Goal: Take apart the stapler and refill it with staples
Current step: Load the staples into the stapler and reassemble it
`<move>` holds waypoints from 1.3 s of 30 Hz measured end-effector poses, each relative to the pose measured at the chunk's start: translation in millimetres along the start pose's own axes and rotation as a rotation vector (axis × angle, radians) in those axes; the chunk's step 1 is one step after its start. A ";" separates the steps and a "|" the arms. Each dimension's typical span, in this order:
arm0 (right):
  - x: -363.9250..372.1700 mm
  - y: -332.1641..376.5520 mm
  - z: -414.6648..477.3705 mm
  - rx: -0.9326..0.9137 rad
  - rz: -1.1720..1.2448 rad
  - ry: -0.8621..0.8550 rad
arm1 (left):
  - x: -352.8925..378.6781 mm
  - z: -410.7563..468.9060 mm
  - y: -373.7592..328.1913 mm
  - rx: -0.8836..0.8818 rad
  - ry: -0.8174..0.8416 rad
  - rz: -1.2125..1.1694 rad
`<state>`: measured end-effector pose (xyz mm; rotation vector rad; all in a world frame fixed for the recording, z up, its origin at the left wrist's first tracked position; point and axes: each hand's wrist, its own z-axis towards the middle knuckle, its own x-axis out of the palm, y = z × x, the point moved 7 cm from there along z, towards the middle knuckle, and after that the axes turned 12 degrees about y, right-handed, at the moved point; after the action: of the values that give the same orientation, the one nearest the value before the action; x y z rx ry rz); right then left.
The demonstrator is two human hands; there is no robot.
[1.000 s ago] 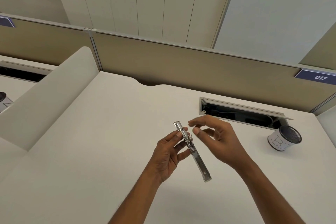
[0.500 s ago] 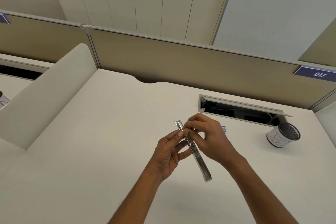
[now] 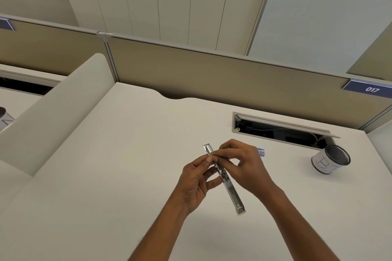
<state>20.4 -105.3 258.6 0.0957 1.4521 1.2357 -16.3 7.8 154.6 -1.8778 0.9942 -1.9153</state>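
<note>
A long, shiny metal stapler magazine is held above the white desk, its far end pointing away from me. My left hand grips its upper half between thumb and fingers. My right hand comes in from the right, and its thumb and forefinger pinch the channel near the far end. Whether a staple strip sits under those fingertips is hidden. A small blue staple box lies on the desk just behind my right hand.
A white cup with a dark mesh top lies at the right. Behind it is an open cable tray set in the desk. A beige partition closes the far edge, and a white divider rises at the left.
My right hand, open and apart from the magazine a second ago, has moved left and closed its fingertips on the magazine's far part. The left hand has kept its grip.
</note>
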 end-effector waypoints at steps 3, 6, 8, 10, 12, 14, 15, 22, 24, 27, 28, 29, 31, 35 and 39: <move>1.8 -2.1 -3.4 0.020 0.017 -0.014 | 0.7 -1.4 1.4 -0.003 0.008 -0.004; 5.1 -16.1 -9.3 0.229 0.286 -0.090 | 3.1 -2.2 0.8 -0.006 0.028 0.007; 13.3 -25.4 -14.7 0.401 0.540 -0.103 | 3.9 -2.3 -0.2 -0.007 0.030 0.008; 23.2 -31.5 -19.0 0.515 0.752 -0.084 | 3.4 -3.2 -0.4 -0.011 0.025 -0.001; 28.4 -32.3 -21.4 0.573 0.822 -0.051 | 2.1 -5.0 0.4 -0.013 0.017 -0.007; 31.6 -29.3 -23.4 0.580 0.811 -0.024 | 0.9 -6.6 0.9 -0.007 0.009 -0.006; 32.1 -27.4 -24.9 0.577 0.789 -0.020 | 0.2 -7.1 0.5 -0.002 0.001 -0.009; 23.8 -21.3 -50.5 0.534 0.561 0.009 | -3.9 -9.1 -11.0 0.059 -0.073 -0.093; 21.4 -19.7 -58.9 0.518 0.513 0.001 | -5.2 -9.4 -13.5 0.083 -0.097 -0.119; 17.5 -20.6 -67.8 0.489 0.463 -0.067 | -5.8 -9.0 -14.2 0.108 -0.122 -0.138; 16.5 -21.0 -69.9 0.478 0.452 -0.095 | -6.1 -8.6 -14.0 0.113 -0.127 -0.138; 15.2 -21.5 -71.8 0.471 0.437 -0.124 | -6.7 -8.2 -13.6 0.117 -0.132 -0.136; 10.8 -21.1 -75.5 0.457 0.377 -0.174 | -8.0 -7.8 -12.0 0.123 -0.144 -0.134; 1.6 -16.3 -78.4 0.406 0.212 -0.247 | -13.0 -8.6 -7.4 0.124 -0.194 -0.129; -10.9 -10.6 -76.2 0.337 0.218 -0.377 | -13.5 -10.4 -0.3 0.110 -0.193 -0.082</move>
<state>-28.0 -163.5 241.3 0.6948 1.3246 1.0619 -24.6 19.5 145.3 -2.0211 0.7495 -1.7523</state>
